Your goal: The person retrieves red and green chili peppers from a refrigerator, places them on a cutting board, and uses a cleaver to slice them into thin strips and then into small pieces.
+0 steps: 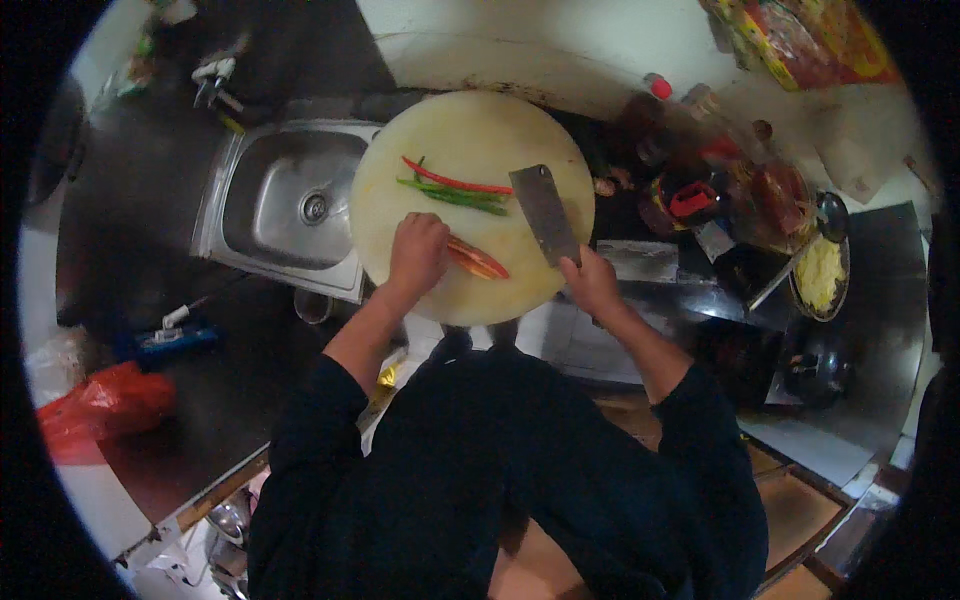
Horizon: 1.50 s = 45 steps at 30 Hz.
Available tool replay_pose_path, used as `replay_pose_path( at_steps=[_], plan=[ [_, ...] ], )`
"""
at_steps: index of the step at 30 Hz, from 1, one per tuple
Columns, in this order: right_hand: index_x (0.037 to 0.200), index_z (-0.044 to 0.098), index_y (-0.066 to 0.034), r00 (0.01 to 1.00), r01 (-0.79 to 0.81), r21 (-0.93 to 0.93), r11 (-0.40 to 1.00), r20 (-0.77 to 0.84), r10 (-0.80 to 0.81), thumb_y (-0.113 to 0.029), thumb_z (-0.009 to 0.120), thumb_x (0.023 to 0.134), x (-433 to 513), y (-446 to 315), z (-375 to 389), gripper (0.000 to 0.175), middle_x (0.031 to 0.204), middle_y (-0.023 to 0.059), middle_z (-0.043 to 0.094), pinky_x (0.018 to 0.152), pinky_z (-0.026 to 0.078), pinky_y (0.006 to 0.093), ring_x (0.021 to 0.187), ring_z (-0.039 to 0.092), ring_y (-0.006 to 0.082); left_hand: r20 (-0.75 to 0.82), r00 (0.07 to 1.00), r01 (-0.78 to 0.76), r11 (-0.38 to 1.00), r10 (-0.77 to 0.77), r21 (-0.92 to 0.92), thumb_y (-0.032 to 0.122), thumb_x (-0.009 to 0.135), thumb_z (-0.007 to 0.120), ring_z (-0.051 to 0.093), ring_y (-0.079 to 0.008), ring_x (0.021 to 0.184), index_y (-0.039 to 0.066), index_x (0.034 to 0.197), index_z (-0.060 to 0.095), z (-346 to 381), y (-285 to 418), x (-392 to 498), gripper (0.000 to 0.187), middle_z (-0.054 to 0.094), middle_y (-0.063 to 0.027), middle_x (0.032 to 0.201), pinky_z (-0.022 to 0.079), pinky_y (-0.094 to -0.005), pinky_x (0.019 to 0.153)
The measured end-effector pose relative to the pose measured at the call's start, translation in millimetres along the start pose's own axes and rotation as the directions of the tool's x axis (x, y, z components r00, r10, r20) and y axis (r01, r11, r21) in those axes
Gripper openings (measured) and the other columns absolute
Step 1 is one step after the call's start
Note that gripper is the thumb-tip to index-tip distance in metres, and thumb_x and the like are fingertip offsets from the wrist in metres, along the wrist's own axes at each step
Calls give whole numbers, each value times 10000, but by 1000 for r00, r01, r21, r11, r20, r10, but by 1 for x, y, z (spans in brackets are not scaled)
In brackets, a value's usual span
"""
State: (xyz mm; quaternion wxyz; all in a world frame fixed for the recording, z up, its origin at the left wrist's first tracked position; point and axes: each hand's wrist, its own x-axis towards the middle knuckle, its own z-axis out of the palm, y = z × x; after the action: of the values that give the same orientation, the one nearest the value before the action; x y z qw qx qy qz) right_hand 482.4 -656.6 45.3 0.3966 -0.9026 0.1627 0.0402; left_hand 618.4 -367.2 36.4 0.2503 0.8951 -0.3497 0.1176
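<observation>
A round, pale cutting board lies in front of me. My left hand grips one end of red chili pieces, which look split lengthwise with their pale insides showing. In my right hand is the handle of a cleaver. Its broad blade slants up and left over the right part of the board, apart from the split chili. Farther up the board lie a whole red chili and several green chilies beside it; the blade's far end is close to the red one's right tip.
Left of the board is a stainless steel sink. A red plastic bag rests on the dark counter at far left. Bottles and jars crowd the right side, near a dish of yellow food.
</observation>
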Motion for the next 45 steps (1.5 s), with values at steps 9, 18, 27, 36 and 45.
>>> replay_pose_path(
  at_steps=[9, 18, 27, 36, 45],
  plan=[
    [995, 574, -9, 996, -58, -100, 993, -69, 51, -339, 566, 916, -13, 11, 13, 339, 890, 258, 665, 750, 487, 565, 835, 634, 474, 362, 927, -138, 986, 96, 91, 86, 799, 595, 571, -364, 1051, 24, 903, 635, 31, -22, 69, 128, 627, -160, 1044, 480, -457, 907],
    [1049, 583, -15, 996, -56, -45, 997, -78, 52, -345, 578, 912, -11, 19, 15, 357, 899, 255, 671, 760, 496, 559, 836, 637, 475, 356, 919, -138, 984, 171, -116, 65, 822, 557, 577, -363, 1033, 42, 1026, 661, -15, 9, 54, 230, 622, -154, 1038, 487, -455, 883],
    [1074, 581, -12, 1000, 24, 2, 1000, -12, -24, -327, 602, 905, -3, 25, 8, 358, 909, 277, 665, 762, 495, 541, 877, 630, 482, 68, 998, 9, 970, 8, -244, -32, 826, 594, 623, -378, 1010, 61, 1123, 627, -34, -7, 10, 313, 627, -158, 1101, 528, -442, 855],
    [1058, 583, -11, 995, 93, -23, 995, -20, -93, -287, 606, 912, -6, 18, 3, 313, 895, 267, 662, 733, 501, 531, 864, 631, 483, 55, 992, -105, 981, 115, -161, -8, 804, 607, 609, -365, 1004, 38, 1061, 621, -45, 35, -18, 261, 623, -161, 1059, 524, -425, 841],
    [981, 582, -12, 988, 125, 4, 992, 94, -124, -312, 604, 931, -18, -12, 9, 306, 836, 238, 668, 683, 508, 514, 812, 651, 448, 153, 988, -33, 999, 32, 1, 28, 717, 598, 573, -332, 1014, 26, 1019, 620, -14, 31, -74, 302, 586, -139, 1006, 502, -424, 869]
  ],
)
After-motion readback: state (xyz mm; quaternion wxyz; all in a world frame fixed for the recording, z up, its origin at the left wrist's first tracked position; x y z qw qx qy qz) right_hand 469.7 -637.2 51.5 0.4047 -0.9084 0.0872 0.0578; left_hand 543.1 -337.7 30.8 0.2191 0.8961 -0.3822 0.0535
